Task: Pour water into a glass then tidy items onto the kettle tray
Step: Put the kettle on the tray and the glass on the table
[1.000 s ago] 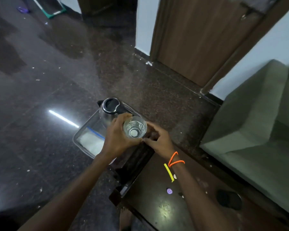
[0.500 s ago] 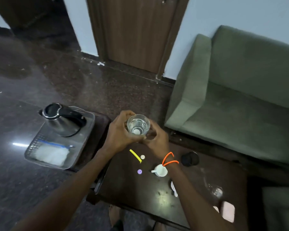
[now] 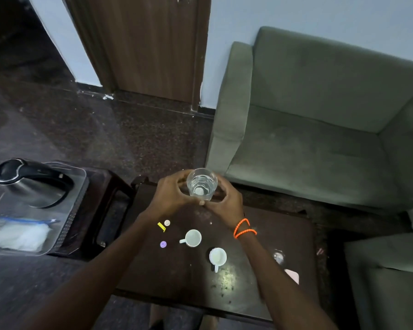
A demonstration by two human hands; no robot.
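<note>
A green sofa [image 3: 320,120] fills the right side, against the pale wall, with a brown wooden door [image 3: 148,44] to its left. In front of the sofa stands the dark wooden counter [image 3: 260,234]. To the left, on a separate low dark stand [image 3: 103,206], sits the clear kettle tray [image 3: 65,225]; it holds the steel kettle [image 3: 26,184] with its black handle and, nearer the camera, a plastic bag [image 3: 19,234] of something white. Above the far edge of the counter both hands hold the water glass [image 3: 202,184] upright, water visible inside: the left hand [image 3: 169,196] wraps its fingers round the left side, the right hand [image 3: 227,201], with orange bands [image 3: 244,228] at the wrist, curls round the right side. On the counter below lie two white cups [image 3: 193,238], a yellow piece [image 3: 161,226] and a small purple cap [image 3: 163,244].
</note>
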